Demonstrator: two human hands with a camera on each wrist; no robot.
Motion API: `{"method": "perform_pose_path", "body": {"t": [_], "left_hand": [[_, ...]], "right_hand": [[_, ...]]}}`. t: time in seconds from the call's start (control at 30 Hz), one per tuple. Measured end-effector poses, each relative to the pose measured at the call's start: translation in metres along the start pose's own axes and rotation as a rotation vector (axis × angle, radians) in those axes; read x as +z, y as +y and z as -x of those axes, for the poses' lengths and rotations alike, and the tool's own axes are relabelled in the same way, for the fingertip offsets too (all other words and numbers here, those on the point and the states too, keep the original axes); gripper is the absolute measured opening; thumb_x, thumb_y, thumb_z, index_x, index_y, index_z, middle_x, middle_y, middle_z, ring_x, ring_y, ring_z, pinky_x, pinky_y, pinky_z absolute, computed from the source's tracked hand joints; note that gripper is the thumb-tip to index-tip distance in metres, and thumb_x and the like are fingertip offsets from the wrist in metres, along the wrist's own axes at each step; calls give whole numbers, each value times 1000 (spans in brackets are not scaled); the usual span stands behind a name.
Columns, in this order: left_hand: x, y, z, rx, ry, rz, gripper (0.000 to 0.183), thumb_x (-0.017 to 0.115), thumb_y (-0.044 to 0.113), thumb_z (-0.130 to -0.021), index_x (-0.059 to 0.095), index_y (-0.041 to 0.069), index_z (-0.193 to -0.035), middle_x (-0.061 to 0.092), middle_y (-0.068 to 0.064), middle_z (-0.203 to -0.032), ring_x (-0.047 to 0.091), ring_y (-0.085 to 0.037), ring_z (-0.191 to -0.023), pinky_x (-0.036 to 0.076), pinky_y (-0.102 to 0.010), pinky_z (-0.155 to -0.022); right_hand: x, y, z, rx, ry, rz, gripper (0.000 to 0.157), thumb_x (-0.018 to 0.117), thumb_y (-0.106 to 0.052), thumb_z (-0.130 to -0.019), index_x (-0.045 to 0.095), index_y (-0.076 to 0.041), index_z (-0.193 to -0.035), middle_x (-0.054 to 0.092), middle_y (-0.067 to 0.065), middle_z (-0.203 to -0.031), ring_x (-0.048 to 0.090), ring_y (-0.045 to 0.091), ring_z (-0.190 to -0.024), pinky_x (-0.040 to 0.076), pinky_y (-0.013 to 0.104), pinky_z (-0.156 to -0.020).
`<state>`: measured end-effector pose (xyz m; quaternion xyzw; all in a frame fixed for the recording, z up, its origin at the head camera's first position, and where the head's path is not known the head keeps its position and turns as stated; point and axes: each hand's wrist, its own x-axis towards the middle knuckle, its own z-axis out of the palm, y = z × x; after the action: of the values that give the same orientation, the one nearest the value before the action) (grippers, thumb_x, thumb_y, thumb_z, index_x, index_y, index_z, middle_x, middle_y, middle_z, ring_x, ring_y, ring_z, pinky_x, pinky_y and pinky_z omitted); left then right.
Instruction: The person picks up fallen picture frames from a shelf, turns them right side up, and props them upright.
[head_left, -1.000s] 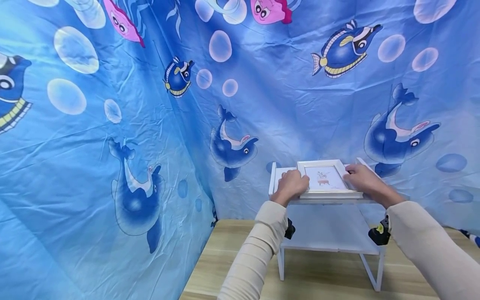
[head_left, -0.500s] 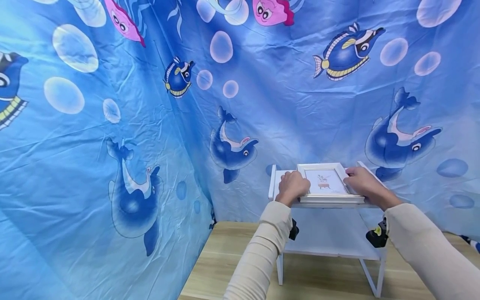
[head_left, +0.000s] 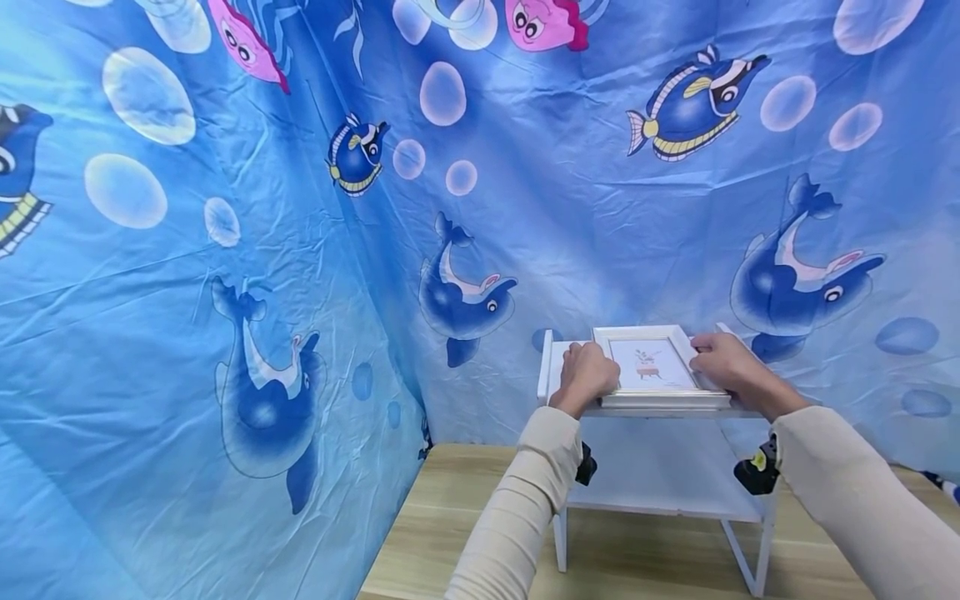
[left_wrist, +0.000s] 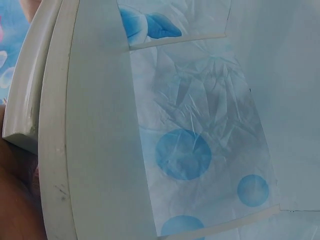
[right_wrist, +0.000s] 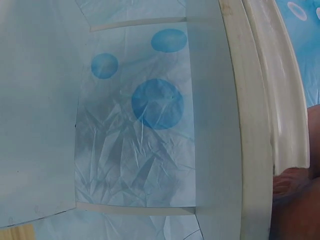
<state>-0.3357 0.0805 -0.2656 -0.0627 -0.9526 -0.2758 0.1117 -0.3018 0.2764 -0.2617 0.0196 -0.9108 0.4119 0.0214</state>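
A white picture frame [head_left: 666,401] lies face up on the top of a small white table [head_left: 556,358]. Behind its pane shows a print of a plant on a reddish stand. My left hand [head_left: 587,375] grips the frame's left side, fingers curled over the edge. On the opposite side, my right hand [head_left: 729,367] holds the border near its right edge. In the left wrist view, the frame's moulding [left_wrist: 27,95] sits close along the tabletop edge, with part of the hand [left_wrist: 15,185] below. The right wrist view shows the moulding [right_wrist: 285,100] and some fingers [right_wrist: 292,187].
Raised white side rails [head_left: 545,367] flank the tabletop. Beneath it is a lower white shelf [head_left: 660,475] on metal legs. A blue sea-print curtain [head_left: 570,233] hangs right behind and to the left. The floor [head_left: 442,500] is light wood.
The head view has tilted a little, so the table and frame sit slightly lower in it. Both hands keep their hold on the picture frame.
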Motion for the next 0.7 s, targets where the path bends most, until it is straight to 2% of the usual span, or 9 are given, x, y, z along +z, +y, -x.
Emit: {"method": "perform_pose_path", "body": {"t": [0.17, 0.3, 0.37, 0.43, 0.53, 0.6, 0.7], "left_hand": [[-2, 1, 3, 2, -6, -4, 22, 59, 24, -96, 68, 7, -85, 58, -10, -106, 47, -22, -87, 42, -32, -76], [-2, 1, 5, 22, 10, 9, 22, 58, 21, -95, 66, 7, -80, 54, -11, -99, 44, -23, -87, 41, -31, -74], [-1, 1, 6, 40, 36, 16, 24, 57, 19, -95, 64, 7, -75, 52, -10, -94, 43, -23, -86, 40, -30, -74], [-1, 1, 5, 62, 70, 12, 26, 55, 19, -96, 61, 8, -73, 50, -9, -92, 42, -23, -86, 40, -29, -75], [1, 2, 6, 68, 119, 37, 22, 53, 20, -98, 61, 7, -82, 49, -9, -99, 43, -22, -91, 42, -29, -79], [2, 2, 6, 77, 149, 57, 21, 50, 20, -100, 63, 5, -94, 50, -10, -108, 45, -22, -99, 45, -30, -83], [5, 0, 8, 99, 190, 98, 25, 46, 21, -102, 61, 3, -112, 49, -10, -120, 45, -21, -112, 46, -30, -90]], "right_hand": [[1, 0, 2, 2, -1, -29, 66, 39, -7, -96, 10, 17, -149, 16, 42, -152, 33, 49, -134, 32, 62, -110], [2, 0, 2, -19, 29, -31, 65, 40, -6, -94, 14, 16, -150, 22, 41, -151, 42, 46, -127, 40, 56, -103], [3, 0, 3, -39, 57, -27, 64, 40, -5, -93, 17, 15, -150, 26, 40, -150, 48, 44, -120, 44, 52, -98], [2, -1, 4, -58, 81, -35, 65, 39, -3, -92, 17, 13, -151, 26, 39, -151, 47, 44, -120, 44, 53, -98], [1, -4, 6, -75, 120, -45, 67, 38, 0, -91, 14, 11, -152, 22, 38, -153, 38, 49, -131, 36, 61, -107], [1, -6, 8, -86, 145, -53, 68, 38, 0, -91, 12, 11, -153, 18, 38, -155, 29, 52, -138, 28, 64, -111], [3, -6, 9, -117, 191, -39, 68, 40, -1, -90, 14, 11, -152, 19, 37, -155, 24, 54, -141, 25, 65, -111]]}}
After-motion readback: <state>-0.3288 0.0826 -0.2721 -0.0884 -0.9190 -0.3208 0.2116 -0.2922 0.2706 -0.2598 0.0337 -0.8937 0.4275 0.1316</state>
